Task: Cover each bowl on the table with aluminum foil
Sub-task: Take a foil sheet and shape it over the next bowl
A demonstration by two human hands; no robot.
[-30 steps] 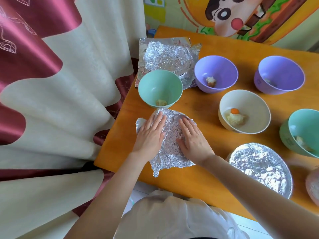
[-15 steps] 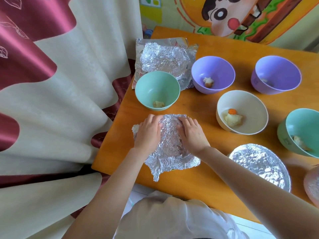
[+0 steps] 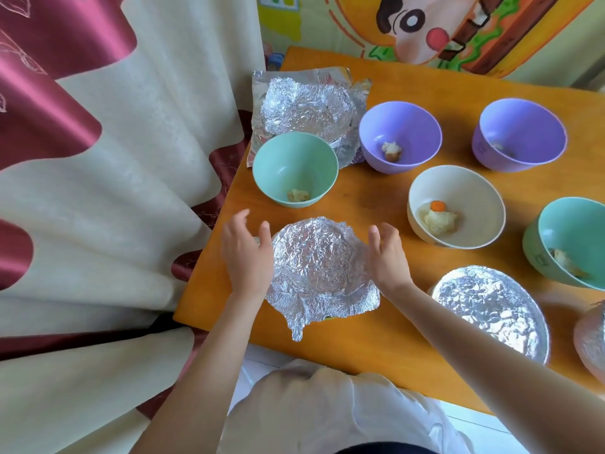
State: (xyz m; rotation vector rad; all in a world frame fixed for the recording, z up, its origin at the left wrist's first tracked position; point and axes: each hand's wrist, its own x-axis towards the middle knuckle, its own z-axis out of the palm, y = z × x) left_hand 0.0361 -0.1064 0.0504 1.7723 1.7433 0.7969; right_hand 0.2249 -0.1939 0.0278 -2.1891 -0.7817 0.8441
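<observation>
Flanking the foil-draped bowl (image 3: 314, 257), left hand (image 3: 246, 257) and right hand (image 3: 386, 258) sit released, seemingly poised to press loose edges down.

Left grip (image 3: 246, 255), right grip (image 3: 387, 257) now apart

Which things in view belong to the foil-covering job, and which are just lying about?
Job: foil-draped bowl, left hand, right hand, near green bowl, left purple bowl, right purple bowl, cream bowl, right green bowl, crumpled foil pile, foil-covered bowl.
Lying about: curtain, cartoon wall picture.
</observation>
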